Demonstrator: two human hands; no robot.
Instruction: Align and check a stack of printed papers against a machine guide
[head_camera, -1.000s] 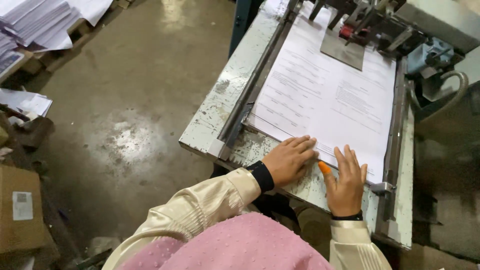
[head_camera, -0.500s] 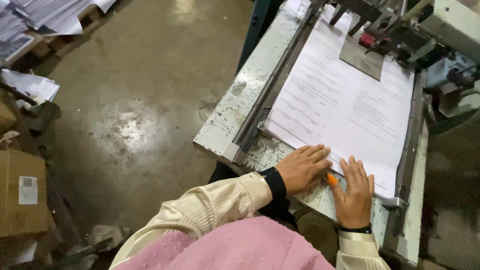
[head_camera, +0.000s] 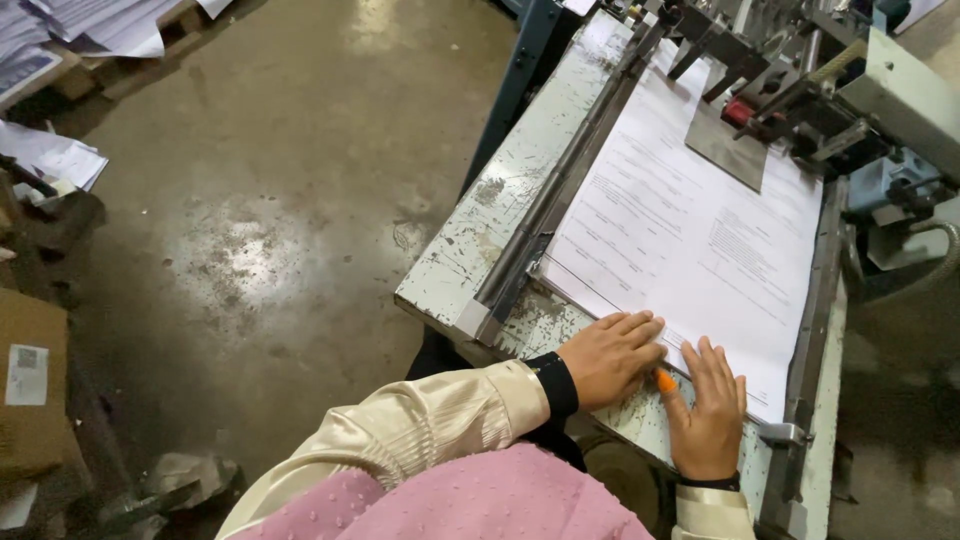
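Dim, soft light overall. Glare patches shine on the concrete floor (head_camera: 250, 250) toward nine and twelve o'clock. Edges blur slightly.

The single head view looks steeply down from above the person's chest. It sits close over the worktop (head_camera: 455, 265), which fills the right half, floor (head_camera: 250, 200) on the left

Two bare hands, left hand (head_camera: 610, 358) and right hand (head_camera: 708, 418), without rings or gloves. Long, glossy cream satin sleeve (head_camera: 420, 430) on the left arm, finely pleated near the wrist, ending over a snug black knitted cuff (head_camera: 553, 385). Same cream satin on the right forearm (head_camera: 712, 513), with a thin black band (head_camera: 708, 484) at the wrist. Soft pink dotted knit fabric (head_camera: 470, 500) draped across the lower front. Orange-coloured thumbnail (head_camera: 666, 381) on the right hand.
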